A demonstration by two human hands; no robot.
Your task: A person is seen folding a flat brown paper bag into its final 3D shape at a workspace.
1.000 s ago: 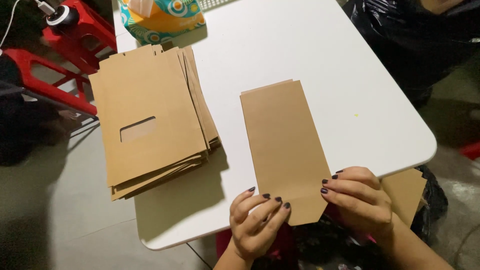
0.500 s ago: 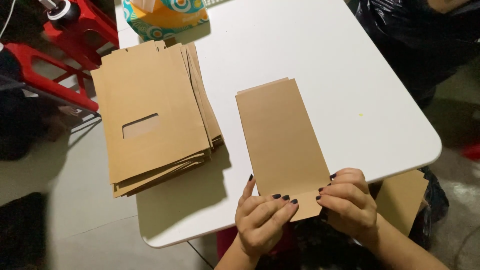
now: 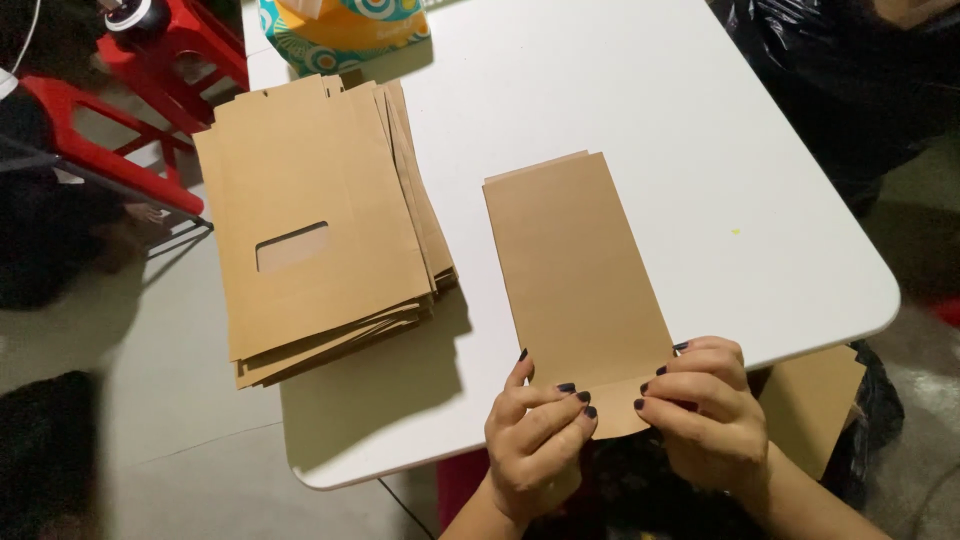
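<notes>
Both the left hand (image 3: 537, 440) and right hand (image 3: 705, 415) have slid closer together and now pinch the folded bottom flap of the brown paper bag (image 3: 575, 285) lying flat on the white counter (image 3: 700, 150), beside the bag pile (image 3: 315, 220)

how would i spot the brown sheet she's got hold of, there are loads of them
On the white table, find the two hands at the near edge. The flat sheet pinched between them lies alone, with no window cutout, unlike the stack to its left.
</notes>
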